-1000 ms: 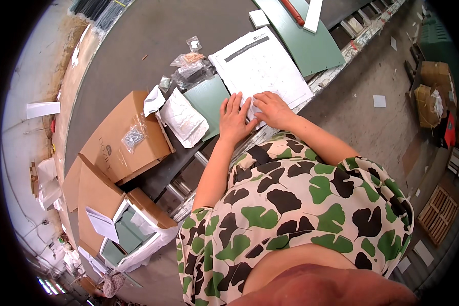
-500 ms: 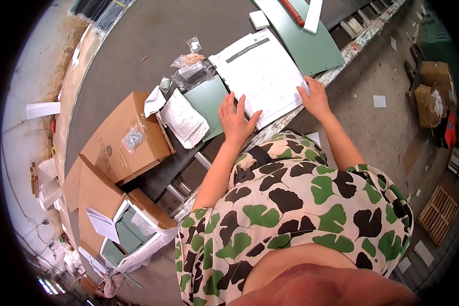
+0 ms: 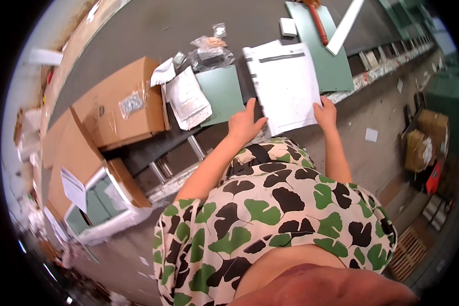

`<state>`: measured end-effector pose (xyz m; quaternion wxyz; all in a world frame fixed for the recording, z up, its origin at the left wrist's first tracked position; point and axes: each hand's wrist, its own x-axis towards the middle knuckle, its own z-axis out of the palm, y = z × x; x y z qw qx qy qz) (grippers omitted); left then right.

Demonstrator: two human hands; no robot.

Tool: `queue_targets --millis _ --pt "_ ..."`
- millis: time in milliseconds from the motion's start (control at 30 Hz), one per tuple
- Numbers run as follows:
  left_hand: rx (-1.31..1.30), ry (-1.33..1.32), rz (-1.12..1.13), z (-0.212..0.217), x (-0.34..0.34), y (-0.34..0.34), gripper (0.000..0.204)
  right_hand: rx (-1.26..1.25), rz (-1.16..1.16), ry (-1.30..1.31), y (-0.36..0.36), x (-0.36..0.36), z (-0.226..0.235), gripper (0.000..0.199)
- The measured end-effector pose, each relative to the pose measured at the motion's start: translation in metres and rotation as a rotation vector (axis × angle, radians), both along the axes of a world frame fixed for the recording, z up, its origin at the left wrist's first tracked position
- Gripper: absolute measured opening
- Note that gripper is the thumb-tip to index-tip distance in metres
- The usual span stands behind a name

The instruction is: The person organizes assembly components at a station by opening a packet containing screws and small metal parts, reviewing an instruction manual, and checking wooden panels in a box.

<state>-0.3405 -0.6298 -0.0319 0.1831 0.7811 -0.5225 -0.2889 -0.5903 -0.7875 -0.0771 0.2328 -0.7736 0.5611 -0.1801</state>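
A stack of printed white sheets (image 3: 288, 84) lies in front of me at the table's near edge, its lower corner reaching past that edge. My right hand (image 3: 325, 113) pinches the sheets at their right side, thumb on top. At their lower left is my left hand (image 3: 246, 122), index finger stretched out and thumb apart, with the thumb tip close to the sheets' edge. Left of it lies a green panel (image 3: 220, 94), partly under a crumpled white paper packet (image 3: 188, 99). Beyond the sheets on the right, a larger green board (image 3: 324, 56) carries a red-handled tool (image 3: 317, 24) and a white strip (image 3: 347, 25).
Plastic bags of parts (image 3: 211, 55) and a small white block (image 3: 287, 27) lie on the dark table. To the left are a cardboard box (image 3: 120, 104) with a bag of hardware on top and an open carton (image 3: 112, 217) holding green panels. Metal rollers (image 3: 196, 147) line the near edge.
The view has shifted, and the sheets sit more upright before me. My right hand has closed on their right edge. My left hand has gone from spread fingers on the sheets to a stretched index finger.
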Motion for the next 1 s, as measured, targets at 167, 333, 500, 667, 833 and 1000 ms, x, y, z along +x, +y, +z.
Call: queue_targets --millis 167,333,500,667,833,1000 --pt "0.012 0.482 -0.019 -0.003 -0.014 -0.012 0.083 0.231 -0.047 -0.169 -0.006 -0.020 -0.015 0.038" --pt "-0.288 0.469 -0.199 -0.006 -0.030 -0.019 0.077 0.552 -0.030 -0.617 0.006 0.003 -0.006 0.031" --pt "-0.384 0.246 -0.436 0.006 -0.039 -0.030 0.069 0.759 -0.086 -0.818 0.019 0.029 0.015 0.024" --pt "-0.403 0.192 -0.480 0.003 -0.040 -0.030 0.067 0.765 -0.098 -0.843 0.021 0.030 0.012 0.023" --pt "-0.453 0.200 -0.403 0.005 -0.042 -0.027 0.071 0.769 -0.113 -0.880 0.026 0.031 0.018 0.023" --pt "-0.572 0.200 0.126 0.007 -0.026 -0.035 0.071 0.577 -0.145 -0.877 0.020 0.030 0.039 0.026"
